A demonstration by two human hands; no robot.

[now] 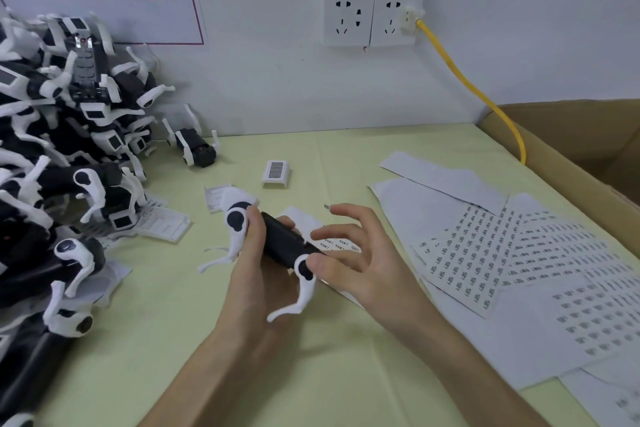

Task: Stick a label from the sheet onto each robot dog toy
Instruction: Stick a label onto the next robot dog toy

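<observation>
- Pale green tabletop (329,357) fills the lower frame under a white wall.
- Left hand (256,274) grips the robot dog toy (284,246) at frame centre, fingers curled round its black body.
- Its long axis runs upper left to lower right.
- Right hand (356,253), fingers spread, thumb on the toy's lower-right end, is nearer the label sheets (491,246) at right.

Pale green bench (332,374) with heaped robot dog toys (62,156) at left, label sheets (502,253) at right, small white cover (276,173) upper centre.
</observation>
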